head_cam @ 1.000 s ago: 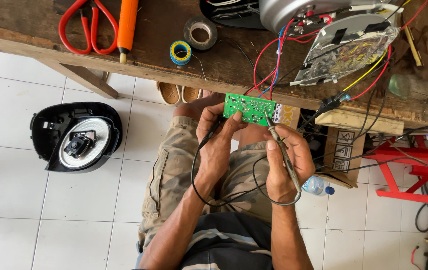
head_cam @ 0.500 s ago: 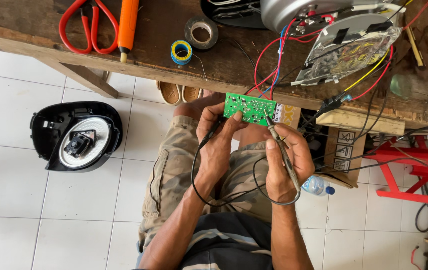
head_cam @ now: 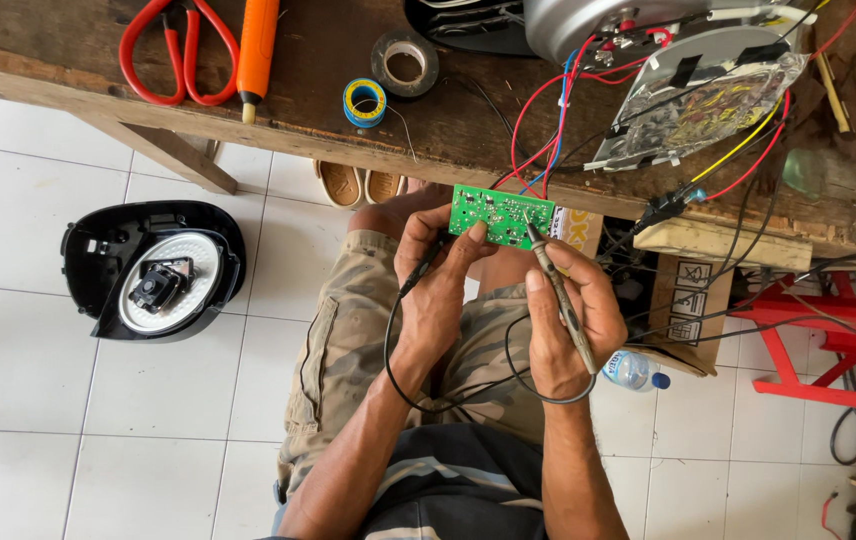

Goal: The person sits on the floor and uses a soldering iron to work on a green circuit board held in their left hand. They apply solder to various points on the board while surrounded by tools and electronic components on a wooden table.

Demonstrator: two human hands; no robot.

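The person sits at the bench (head_cam: pixel 278 120) with a green board (head_cam: pixel 501 214) held over the knees, just below the bench edge. The left hand (head_cam: pixel 438 290) is closed on the board's lower left edge, thumb lying on its face; a thin black probe appears pinched along the same fingers, though its tip is hidden, so how it meets the board cannot be told. The right hand (head_cam: pixel 568 320) is wrapped shut around a grey probe (head_cam: pixel 555 290), held like a pen, its tip touching the board's right part.

Against the pictures from a second and half a second ago, almost nothing differs: the board sits at the same spot and tilt, both hands keep the same hold, and the grey probe's tip rests at the same place. The black lead (head_cam: pixel 448 395) loops under the wrists as it did. That steadiness reads as a contact being held on one point rather than a move between points.

Red, blue and black wires (head_cam: pixel 548 120) run from the board up to an opened appliance (head_cam: pixel 688 100) on the bench. Scissors (head_cam: pixel 173 50), a solder spool (head_cam: pixel 364 100) and a tape roll (head_cam: pixel 406 60) lie on the bench; a black lid (head_cam: pixel 153 270) lies on the tiles.
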